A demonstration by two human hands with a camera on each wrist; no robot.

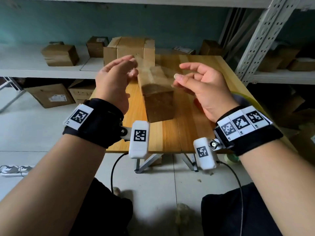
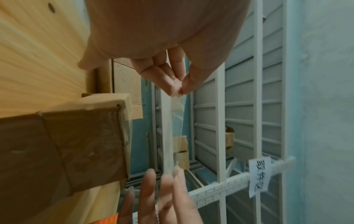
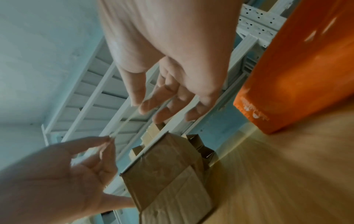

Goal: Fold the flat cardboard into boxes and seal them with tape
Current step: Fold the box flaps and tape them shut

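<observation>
A folded brown cardboard box (image 1: 157, 96) lies on the wooden table (image 1: 190, 133), its taped end facing me. Both hands are raised above it with a strip of clear tape (image 2: 169, 131) stretched between them. My left hand (image 1: 134, 69) pinches one end of the strip between thumb and fingertips (image 2: 172, 86). My right hand (image 1: 177, 77) pinches the other end, thumb against a finger (image 3: 137, 98). The strip hangs over the box's top without touching it. In the right wrist view the box (image 3: 168, 174) sits below both hands.
Larger cardboard boxes (image 1: 129, 48) stand at the table's far end. White shelves with more boxes (image 1: 60, 55) run behind, and a perforated metal upright (image 1: 260, 34) rises at the right. An orange object (image 3: 298, 68) stands on the table's right side. Boxes (image 1: 49, 97) lie on the floor.
</observation>
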